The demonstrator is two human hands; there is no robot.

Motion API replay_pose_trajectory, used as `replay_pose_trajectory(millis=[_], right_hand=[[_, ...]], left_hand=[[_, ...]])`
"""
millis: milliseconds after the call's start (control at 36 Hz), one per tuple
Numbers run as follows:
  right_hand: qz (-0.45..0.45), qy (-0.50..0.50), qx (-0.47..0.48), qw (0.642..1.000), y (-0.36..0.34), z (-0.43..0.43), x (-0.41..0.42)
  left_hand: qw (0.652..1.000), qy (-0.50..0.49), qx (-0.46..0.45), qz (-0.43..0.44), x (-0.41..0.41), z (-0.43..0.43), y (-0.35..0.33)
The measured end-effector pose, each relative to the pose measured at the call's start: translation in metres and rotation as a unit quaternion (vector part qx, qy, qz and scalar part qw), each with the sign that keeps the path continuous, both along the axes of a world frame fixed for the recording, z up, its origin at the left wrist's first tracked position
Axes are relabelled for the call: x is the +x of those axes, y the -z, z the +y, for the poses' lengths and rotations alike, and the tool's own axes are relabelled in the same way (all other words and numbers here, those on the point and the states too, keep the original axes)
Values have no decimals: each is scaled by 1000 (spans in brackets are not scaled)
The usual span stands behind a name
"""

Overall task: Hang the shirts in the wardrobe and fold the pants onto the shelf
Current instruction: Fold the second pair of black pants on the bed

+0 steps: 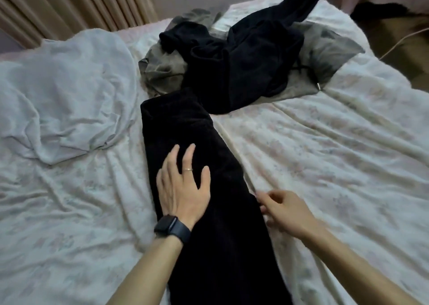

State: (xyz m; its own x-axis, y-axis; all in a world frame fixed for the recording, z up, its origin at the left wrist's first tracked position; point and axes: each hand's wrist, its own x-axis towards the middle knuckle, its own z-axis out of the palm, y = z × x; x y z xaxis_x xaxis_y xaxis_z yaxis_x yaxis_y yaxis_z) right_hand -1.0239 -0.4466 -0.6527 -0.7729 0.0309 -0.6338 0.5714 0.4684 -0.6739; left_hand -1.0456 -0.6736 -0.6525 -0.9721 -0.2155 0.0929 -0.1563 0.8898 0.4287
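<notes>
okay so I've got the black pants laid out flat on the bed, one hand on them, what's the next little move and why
Probably pinch the pants' right edge with the right hand and pull it straight. The left hand lies flat, pinning the black pants, while the right hand's fingers are at that edge, seemingly not yet gripping. The pants lie long and unfolded on the bed, so tidy them before folding.

At frame centre, the left hand [183,186] presses flat on black pants [209,211]; the right hand [285,211] fingers their edge.
</notes>
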Motion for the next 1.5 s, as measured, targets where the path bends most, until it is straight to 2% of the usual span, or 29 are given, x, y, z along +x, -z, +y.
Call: replay_pose_trajectory(millis=[56, 194, 250, 278, 333, 389, 417, 500, 556, 694, 750, 806, 833, 889, 944, 1000, 1083, 1139, 1194, 1250, 1389, 1472, 1500], right_hand=[[-23, -8, -34, 999, 4, 0, 11], [-127, 104, -196, 967, 11, -18, -6], [-159, 109, -196, 961, 7, -26, -17], [-158, 123, -190, 961, 4, -27, -19], [-118, 215, -175, 954, 0, -24, -21], [-47, 297, -158, 941, 0, -22, -14], [-4, 296, -134, 946, 0, -22, -5], [88, 239, -91, 963, 4, -23, 21], [79, 227, -107, 965, 6, -22, 24], [73, 158, -37, 984, 7, -10, 25], [57, 105, 3, 993, 3, -11, 33], [80, 30, 93, 992, -1, -12, 50], [127, -7, 157, 979, -1, -12, 63], [250, -84, 269, 927, 2, -14, 95], [356, -159, 298, 871, 7, -19, 134], [384, -247, 272, 847, 19, -23, 178], [339, -345, 275, 831, 32, -8, 246], [271, -330, 313, 848, 34, 13, 286], [186, -260, 350, 881, 29, 34, 314], [138, -225, 371, 890, 24, 45, 336], [158, -203, 373, 891, -3, 50, 371], [177, -205, 342, 900, -12, 60, 392], [172, -201, 311, 913, -14, 66, 402]], left_hand=[[998, 32, -1, -45, 22, 18, 4], [985, -4, 42, -169, 40, 29, 19], [981, -16, 41, -191, 35, 23, 23], [978, -18, 39, -203, 32, 20, 26], [972, -16, 31, -232, 28, 20, 31], [967, -9, 21, -254, 26, 22, 36], [966, -8, 15, -258, 25, 24, 39], [967, -18, -5, -255, 25, 27, 45], [969, -19, -17, -246, 26, 28, 47], [981, 17, -15, -193, 36, 24, 43], [985, 42, -36, -161, 57, 24, 37], [984, 77, -53, -149, 94, 29, 33], [982, 97, -59, -149, 119, 34, 31], [974, 139, -80, -158, 171, 45, 32], [969, 144, -98, -174, 220, 51, 31], [967, 120, -106, -196, 256, 55, 28], [962, 115, -126, -215, 301, 59, 17], [957, 119, -131, -231, 335, 59, 10], [952, 118, -138, -247, 364, 55, 5], [950, 105, -146, -254, 387, 51, 0], [964, 68, -131, -221, 422, 52, -12], [979, 3, -69, -194, 439, 61, -18], [979, -26, -45, -196, 448, 66, -22]])
